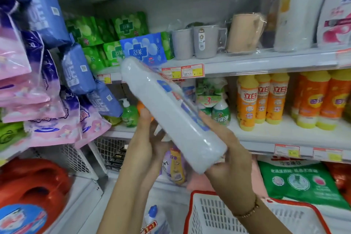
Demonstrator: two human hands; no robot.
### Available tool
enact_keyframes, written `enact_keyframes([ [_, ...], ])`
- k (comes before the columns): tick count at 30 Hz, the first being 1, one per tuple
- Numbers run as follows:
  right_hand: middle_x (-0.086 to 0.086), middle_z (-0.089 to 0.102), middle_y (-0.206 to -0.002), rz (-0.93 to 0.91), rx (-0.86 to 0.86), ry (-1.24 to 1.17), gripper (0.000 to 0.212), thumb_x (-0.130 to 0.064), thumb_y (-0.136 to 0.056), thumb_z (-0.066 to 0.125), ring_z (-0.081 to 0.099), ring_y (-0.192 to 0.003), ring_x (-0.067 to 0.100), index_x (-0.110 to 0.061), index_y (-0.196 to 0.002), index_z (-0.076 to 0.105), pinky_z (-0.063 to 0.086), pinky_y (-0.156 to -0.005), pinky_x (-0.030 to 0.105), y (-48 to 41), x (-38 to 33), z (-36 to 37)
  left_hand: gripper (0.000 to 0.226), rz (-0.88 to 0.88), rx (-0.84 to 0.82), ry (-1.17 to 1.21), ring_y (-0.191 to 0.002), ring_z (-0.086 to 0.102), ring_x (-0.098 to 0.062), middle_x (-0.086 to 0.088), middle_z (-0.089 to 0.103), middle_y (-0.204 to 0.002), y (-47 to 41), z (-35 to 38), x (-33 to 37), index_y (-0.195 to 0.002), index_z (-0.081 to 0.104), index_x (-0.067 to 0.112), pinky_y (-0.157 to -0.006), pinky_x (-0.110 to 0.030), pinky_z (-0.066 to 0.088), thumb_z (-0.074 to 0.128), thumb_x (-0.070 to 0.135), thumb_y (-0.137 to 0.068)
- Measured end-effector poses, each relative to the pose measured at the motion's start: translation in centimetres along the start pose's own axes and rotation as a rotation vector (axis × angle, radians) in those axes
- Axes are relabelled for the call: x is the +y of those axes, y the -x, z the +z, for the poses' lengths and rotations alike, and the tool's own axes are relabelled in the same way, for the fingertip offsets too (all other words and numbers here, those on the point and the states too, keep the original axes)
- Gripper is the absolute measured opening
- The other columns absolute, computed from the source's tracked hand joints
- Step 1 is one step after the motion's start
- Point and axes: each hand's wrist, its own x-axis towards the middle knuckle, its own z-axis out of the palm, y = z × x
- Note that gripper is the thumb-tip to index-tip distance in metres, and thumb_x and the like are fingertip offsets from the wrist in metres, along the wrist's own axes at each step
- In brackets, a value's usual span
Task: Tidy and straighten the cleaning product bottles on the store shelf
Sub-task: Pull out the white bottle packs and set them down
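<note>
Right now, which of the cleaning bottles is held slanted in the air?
The white blue-labelled bottle, slanted between the left hand and the right hand; the orange dish-soap bottles stand upright.

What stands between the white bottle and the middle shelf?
Nothing visible does. The left hand and right hand hold the white bottle tilted before the middle shelf; green spray bottles stand on it behind the bottle, bare shelf to their right.

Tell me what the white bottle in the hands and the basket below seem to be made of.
White bottle: probably plastic, semi-glossy, with soft highlights, maybe shrink-wrapped. Basket: likely rigid moulded plastic, matt white slotted walls, red rim.
</note>
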Motion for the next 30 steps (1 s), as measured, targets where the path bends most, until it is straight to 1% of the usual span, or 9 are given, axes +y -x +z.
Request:
enact_keyframes([
  [3,-0.018,0.064,-0.115,0.394,0.082,-0.423,0.068,-0.002,-0.06,0.083,0.061,-0.109,0.005,-0.042,-0.109,0.058,0.051,-0.09,0.023,-0.7,-1.2,-0.1,0.076,0.008,0.055,-0.046,-0.105,0.066,-0.021,0.003,0.067,-0.122,-0.1,-0.1,-1.4,-0.14,0.04,0.043,-0.073,-0.041,0.059,0.066,0.045,-0.069],
  [7,0.007,0.066,-0.117,0.65,0.09,-0.767,0.062,0.0,-0.067,0.07,0.063,-0.109,0.024,-0.016,-0.124,0.052,0.055,-0.087,0.04,-1.6,-0.7,-0.8,0.085,0.032,0.082,-0.087,-0.101,0.065,-0.023,0.0,0.07,-0.115,-0.2,-1.5,-2.6,-0.148,0.027,0.04,-0.073,-0.036,0.057,0.066,0.016,-0.076],
  [13,0.013,0.055,-0.134,0.833,0.008,-1.105,0.048,-0.011,-0.089,0.054,0.052,-0.125,0.031,-0.013,-0.137,0.045,0.037,-0.103,0.057,-2.8,1.5,-2.1,0.047,-0.008,0.038,0.088,-0.084,0.071,-0.015,-0.004,0.074,-0.098,-0.4,-2.2,-0.9,-0.121,0.058,0.007,-0.068,-0.032,0.06,0.066,0.012,-0.075],
  [16,0.015,0.059,-0.13,1.028,-0.093,-1.162,0.043,-0.022,-0.09,0.051,0.057,-0.119,0.032,-0.015,-0.133,0.051,0.045,-0.097,0.056,-4.1,2.0,-2.9,0.071,-0.047,-0.019,0.087,-0.082,0.071,-0.021,-0.01,0.073,-0.099,-0.1,-2.0,-0.6,-0.118,0.061,0.005,-0.057,-0.035,0.059,0.09,0.02,-0.054],
  [20,0.004,0.056,-0.134,0.99,-0.195,-0.661,0.063,-0.017,-0.089,0.061,0.065,-0.104,0.022,-0.027,-0.144,0.033,0.058,-0.079,0.04,-6.1,2.3,-3.7,0.059,-0.007,0.113,0.025,-0.082,0.073,-0.024,-0.013,0.074,-0.097,0.7,-1.3,-1.8,-0.12,0.059,0.0,-0.057,-0.035,0.058,0.071,0.01,-0.064],
  [23,-0.019,0.025,-0.144,0.658,-0.456,0.015,0.091,-0.029,-0.079,0.073,0.038,-0.124,0.0,-0.043,-0.147,0.014,0.038,-0.098,0.021,-5.4,0.6,-3.4,0.055,0.039,0.208,0.059,-0.093,0.071,-0.03,-0.017,0.072,-0.106,1.2,-0.8,-2.6,-0.12,0.06,0.004,-0.065,-0.039,0.06,0.071,0.005,-0.066],
  [26,-0.01,0.004,-0.155,0.307,-0.699,0.478,0.105,-0.039,-0.072,0.078,-0.001,-0.144,0.013,-0.052,-0.142,0.001,0.016,-0.118,0.037,-1.8,-0.6,-1.3,0.045,0.054,0.304,0.111,-0.093,0.071,-0.03,-0.015,0.072,-0.107,1.5,-0.4,-2.5,-0.121,0.06,0.007,-0.069,-0.039,0.061,0.069,0.003,-0.078],
  [28,0.005,0.021,-0.154,0.091,-0.573,0.649,0.098,-0.023,-0.073,0.078,0.012,-0.142,0.028,-0.042,-0.145,0.014,0.026,-0.113,0.051,0.1,0.6,-0.2,0.036,0.084,0.326,0.072,-0.091,0.072,-0.028,-0.011,0.073,-0.105,2.0,-0.2,-2.3,-0.118,0.062,0.011,-0.065,-0.035,0.061,0.065,0.003,-0.083],
  [30,0.006,0.039,-0.143,0.07,-0.426,0.517,0.084,-0.008,-0.071,0.073,0.033,-0.134,0.029,-0.03,-0.141,0.031,0.038,-0.107,0.047,0.6,1.7,0.3,0.034,0.111,0.324,-0.011,-0.092,0.072,-0.026,-0.009,0.073,-0.106,2.4,-0.1,-1.8,-0.114,0.063,0.014,-0.06,-0.03,0.058,0.068,0.005,-0.082],
])
